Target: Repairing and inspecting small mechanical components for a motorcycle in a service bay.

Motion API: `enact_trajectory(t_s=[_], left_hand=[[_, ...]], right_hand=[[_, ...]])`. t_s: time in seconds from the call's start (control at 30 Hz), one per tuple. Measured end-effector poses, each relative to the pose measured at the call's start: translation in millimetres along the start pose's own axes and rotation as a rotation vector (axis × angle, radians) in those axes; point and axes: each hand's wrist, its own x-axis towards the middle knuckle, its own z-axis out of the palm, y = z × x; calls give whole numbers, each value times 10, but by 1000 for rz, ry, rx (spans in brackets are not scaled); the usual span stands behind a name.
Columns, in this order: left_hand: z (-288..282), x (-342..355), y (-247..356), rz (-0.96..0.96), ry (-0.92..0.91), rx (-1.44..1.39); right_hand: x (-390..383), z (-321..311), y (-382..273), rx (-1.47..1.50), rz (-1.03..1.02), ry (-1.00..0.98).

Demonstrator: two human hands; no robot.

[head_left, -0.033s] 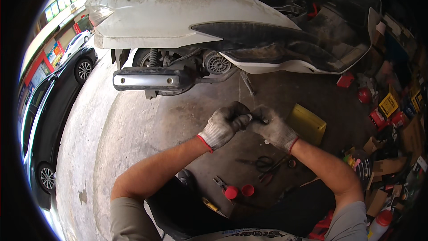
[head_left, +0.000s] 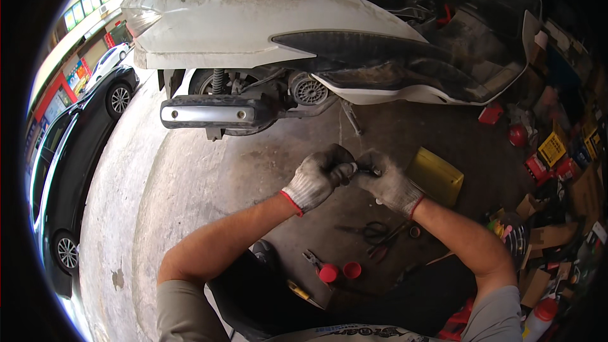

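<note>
In worn white work gloves with red cuffs, my left hand [head_left: 318,176] and my right hand [head_left: 387,182] meet in front of me, fingertips almost together. Both are closed in a pinch around a small dark piece [head_left: 363,170], mostly hidden by the gloves, so its kind does not show. Beyond them stands a dusty white scooter [head_left: 215,25], side-on, with its silver-and-black exhaust muffler [head_left: 209,114] and round engine cover [head_left: 310,90] facing me. A yellow tray [head_left: 436,176] lies on the floor just past my right hand.
Below my hands, scissors [head_left: 376,232], pliers [head_left: 311,258], a red cap [head_left: 328,273] and a red cup [head_left: 352,270] lie on the concrete floor [head_left: 183,183]. Boxes and bottles [head_left: 551,234] crowd the right side. A black car [head_left: 88,158] is parked at left.
Both hands stay in nearly the same place. Between the fingertips, a pale spot has given way to a small dark piece, with the fingers shifting only slightly.
</note>
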Motion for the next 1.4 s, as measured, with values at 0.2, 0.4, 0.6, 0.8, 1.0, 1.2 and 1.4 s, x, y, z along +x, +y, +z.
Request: enact_trajectory(t_s=[0.2,0.4,0.6,0.8,1.0,1.2,1.4], left_hand=[[-60,43,-78,-80,-14,-150],[-74,43,-108,-62,-60,-206],[-90,43,-146,-46,-59,-211],[-74,39,-138,-50,-62,-208],[-62,44,-99,-45,-65,-190],[-82,41,-139,-46,-65,-168],[-63,50,-135,-41,-59,-189]], right_hand=[[-10,-26,-221,298,167,68],[-31,-51,-147,25,-29,55],[-18,-88,-270,164,344,-63],[-22,-71,-326,244,206,69],[-45,-79,-265,58,28,90],[-41,-59,-242,97,54,43],[1,-91,-102,158,69,-25]])
